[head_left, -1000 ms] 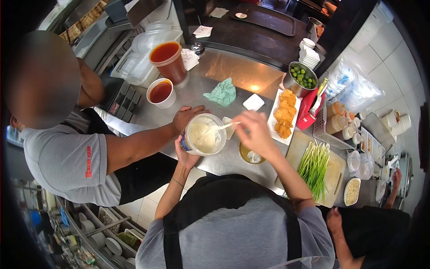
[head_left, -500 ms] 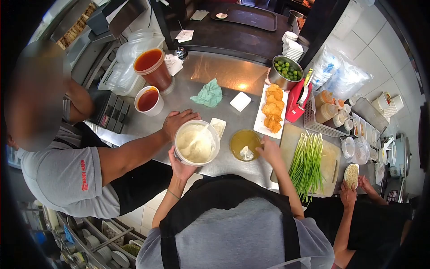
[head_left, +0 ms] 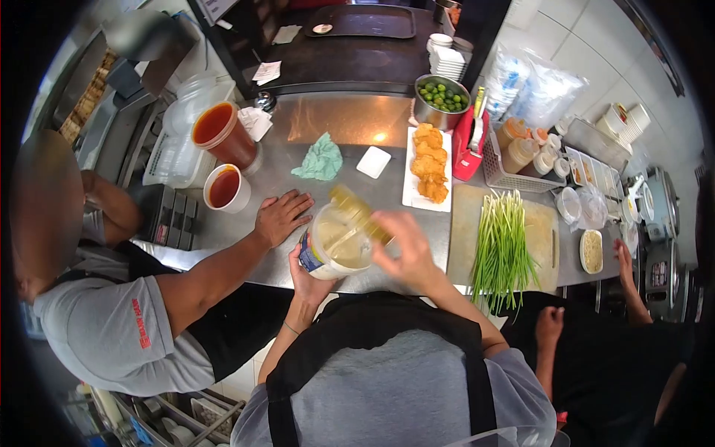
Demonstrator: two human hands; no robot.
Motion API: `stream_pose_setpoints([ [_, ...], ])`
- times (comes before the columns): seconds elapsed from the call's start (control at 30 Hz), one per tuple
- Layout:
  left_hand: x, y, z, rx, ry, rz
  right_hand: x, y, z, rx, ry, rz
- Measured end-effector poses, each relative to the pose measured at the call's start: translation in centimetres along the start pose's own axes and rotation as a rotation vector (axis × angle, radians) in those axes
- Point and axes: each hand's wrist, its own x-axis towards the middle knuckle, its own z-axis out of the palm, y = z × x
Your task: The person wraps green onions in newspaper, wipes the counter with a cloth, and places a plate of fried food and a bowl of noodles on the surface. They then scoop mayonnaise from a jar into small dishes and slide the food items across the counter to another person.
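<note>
A tub (head_left: 337, 249) of creamy white sauce, with a blue label on its side, is tilted in my left hand (head_left: 304, 279), whose fingers wrap its left and lower side. Over the tub's upper right edge, my right hand (head_left: 408, 249) holds a yellowish translucent lid (head_left: 359, 212) by its right edge. A pale utensil stands in the sauce. Left of the tub, a co-worker's hand (head_left: 283, 217) lies flat on the steel counter (head_left: 264, 167).
Fried pieces (head_left: 430, 160) lie on a white plate. Green stalks (head_left: 503, 242) cover part of a cutting board (head_left: 463, 223). Red sauce containers (head_left: 226, 188), a green cloth (head_left: 320, 158) and a white dish (head_left: 373, 162) stand behind. Co-workers are on both sides.
My right hand has lifted the yellowish lid off the counter to the tub. The tub is now tilted. The right co-worker's hands have let go of an oval container.
</note>
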Motion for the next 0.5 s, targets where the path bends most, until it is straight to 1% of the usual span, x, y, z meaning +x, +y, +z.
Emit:
stream_pose_setpoints([
  [0.1,0.3,0.1,0.4,0.012,-0.045,0.013,0.1,-2.7,0.3,-0.046,-0.181,-0.2],
  [0.2,0.7,0.5,0.7,0.123,-0.056,0.017,1.3,-2.8,-0.6,0.128,-0.349,-0.219],
  [0.23,0.7,0.6,1.0,0.128,-0.046,-0.003,1.6,-2.2,-0.8,0.162,-0.444,-0.169],
  [0.3,0.6,0.8,2.0,0.138,-0.026,-0.039,3.5,-2.2,-1.8,-0.042,-0.57,-0.214],
  [0.33,0.5,0.8,2.6,0.094,-0.056,-0.069,4.1,-2.4,-2.1,-0.144,-0.633,-0.235],
  [0.37,0.4,0.8,3.2,0.052,-0.086,-0.1,3.0,-1.5,-0.6,-0.145,-0.627,-0.222],
  [0.47,2.1,0.9,1.2,0.268,-0.018,0.168,-0.1,0.2,2.4,-0.042,-0.293,0.204],
  [0.5,2.2,1.0,2.2,0.39,-0.047,0.242,-0.9,1.1,3.3,0.072,-0.238,0.322],
])
